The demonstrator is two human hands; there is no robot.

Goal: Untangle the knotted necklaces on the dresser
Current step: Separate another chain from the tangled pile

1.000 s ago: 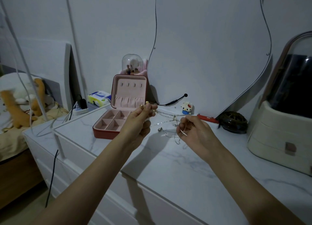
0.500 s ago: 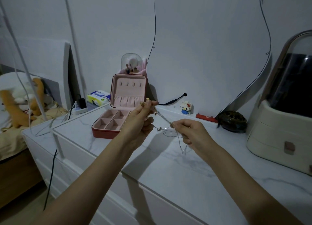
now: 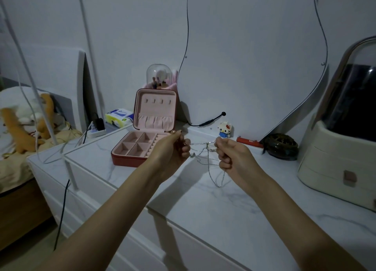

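My left hand [image 3: 173, 148] and right hand [image 3: 232, 157] pinch thin silver tangled necklace chains [image 3: 205, 154]; hard pulling could tighten knots.

Thin silvery metal chains [image 3: 205, 154], fine-linked and catching a faint glint, hang above the dresser top [image 3: 203, 205], a smooth white marble-look surface with grey veins and a soft sheen. The jewellery box [image 3: 142, 146] shows a matt reddish leather-like shell and a pale pink velvety lining. Behind it, a clear glossy dome [image 3: 155, 75]. At the right, the cream organiser [image 3: 333, 159] looks like smooth plastic. Far left, a plush toy [image 3: 22, 124], fuzzy cloth.
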